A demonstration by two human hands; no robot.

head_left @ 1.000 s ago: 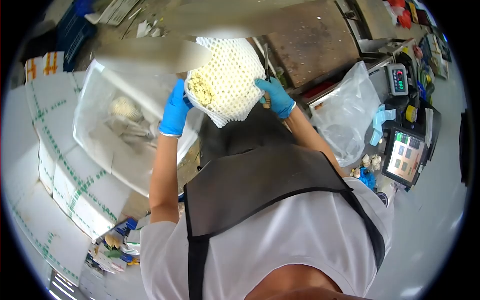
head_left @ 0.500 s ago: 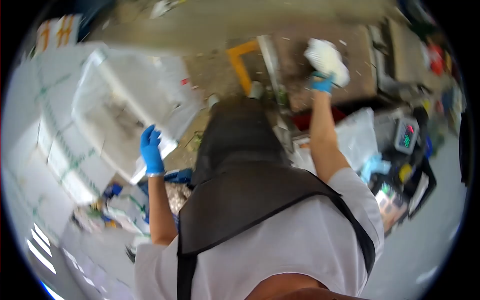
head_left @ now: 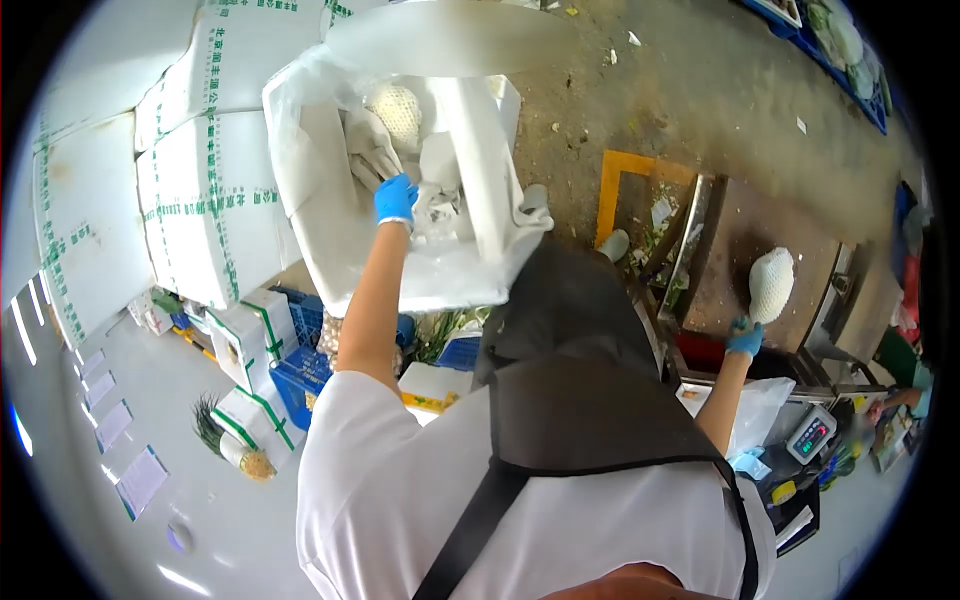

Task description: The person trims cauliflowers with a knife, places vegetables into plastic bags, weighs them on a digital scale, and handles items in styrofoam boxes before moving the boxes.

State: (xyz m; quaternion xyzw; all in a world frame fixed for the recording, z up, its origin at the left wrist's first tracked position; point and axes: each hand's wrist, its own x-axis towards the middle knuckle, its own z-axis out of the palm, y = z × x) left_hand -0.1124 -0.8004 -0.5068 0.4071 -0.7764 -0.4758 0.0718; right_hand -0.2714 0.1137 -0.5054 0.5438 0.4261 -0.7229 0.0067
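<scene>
The netted bundle (head_left: 771, 285) lies on the brown bench (head_left: 795, 222), its near end at the right hand (head_left: 744, 338); being rounded, it might roll if that hand pushed it off-centre; the left hand (head_left: 397, 198) reaches into the white box (head_left: 480, 160), by crumpled paper (head_left: 370, 150) and a second netted bundle (head_left: 397, 118); loose paper could snag its fingers, and a hasty pull could drag it along; each grip looks partly curled, but I cannot tell how far open either is or whether it has hold of anything; a pale blur hides the box's far edge, and the netting obscures both bundles' contents.
</scene>
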